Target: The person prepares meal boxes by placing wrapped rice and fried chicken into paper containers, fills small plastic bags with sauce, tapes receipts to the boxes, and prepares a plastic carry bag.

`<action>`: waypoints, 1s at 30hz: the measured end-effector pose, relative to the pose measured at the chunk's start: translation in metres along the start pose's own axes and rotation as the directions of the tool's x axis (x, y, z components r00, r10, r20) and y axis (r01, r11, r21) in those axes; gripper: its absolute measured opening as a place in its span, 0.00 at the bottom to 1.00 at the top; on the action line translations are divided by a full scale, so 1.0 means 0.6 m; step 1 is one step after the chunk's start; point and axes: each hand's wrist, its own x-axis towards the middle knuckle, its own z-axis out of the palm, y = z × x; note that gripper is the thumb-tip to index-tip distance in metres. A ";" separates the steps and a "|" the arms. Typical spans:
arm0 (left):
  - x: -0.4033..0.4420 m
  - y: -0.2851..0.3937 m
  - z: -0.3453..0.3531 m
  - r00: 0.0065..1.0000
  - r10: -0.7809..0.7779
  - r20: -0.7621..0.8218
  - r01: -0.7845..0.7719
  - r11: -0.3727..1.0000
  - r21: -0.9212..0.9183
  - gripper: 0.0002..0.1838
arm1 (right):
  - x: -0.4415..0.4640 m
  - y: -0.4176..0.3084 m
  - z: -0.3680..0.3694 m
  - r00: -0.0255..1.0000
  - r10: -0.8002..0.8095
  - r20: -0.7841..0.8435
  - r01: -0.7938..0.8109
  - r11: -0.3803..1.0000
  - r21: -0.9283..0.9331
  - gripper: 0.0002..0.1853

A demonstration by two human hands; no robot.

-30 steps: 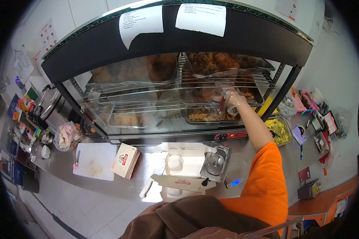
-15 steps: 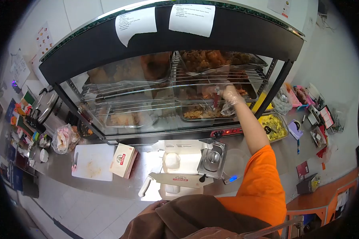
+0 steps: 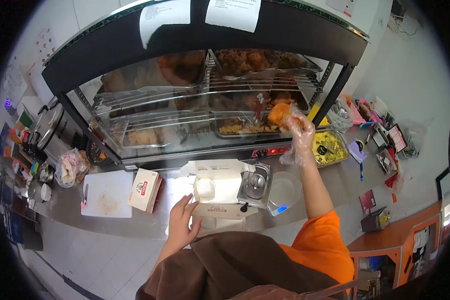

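Note:
My right hand, in a clear plastic glove, grips a piece of fried chicken at the right front of the glass-fronted food warmer. My left hand is bare, its fingers apart, at the left edge of an open takeaway box; whether it touches the cardboard I cannot tell. Inside the box sits a white dome of what looks like rice. A steel container with a lid overlaps the box's right side. Trays of fried chicken stand on the warmer's racks.
Left of the open box are a closed box and a white cutting board with scissors. A scale lies to the right. Beside the warmer stands a tray of yellow food. A rice cooker is at far left.
My right hand has come out of the warmer toward me with a piece of chicken. My left hand has risen from the counter's front edge to the open box. The view has shifted slightly.

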 end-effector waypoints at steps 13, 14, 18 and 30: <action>-0.089 -0.054 0.081 0.945 0.010 0.328 0.016 0.997 -0.076 0.20 | -0.186 0.124 0.238 -0.001 0.529 0.849 0.325 0.803 -0.500 0.13; -0.086 -0.053 0.080 0.947 0.010 0.322 0.014 0.997 -0.072 0.20 | -0.194 0.139 0.239 -0.009 0.554 0.833 0.369 0.776 -0.512 0.12; -0.086 -0.058 0.078 0.969 0.030 0.245 -0.011 0.997 -0.081 0.22 | -0.186 0.116 0.207 0.233 0.434 0.870 0.493 0.719 -0.490 0.09; -0.084 -0.038 0.058 0.989 -0.143 -0.041 0.142 0.990 -0.010 0.18 | 0.159 0.051 0.004 0.967 0.094 0.237 0.167 0.470 -0.867 0.18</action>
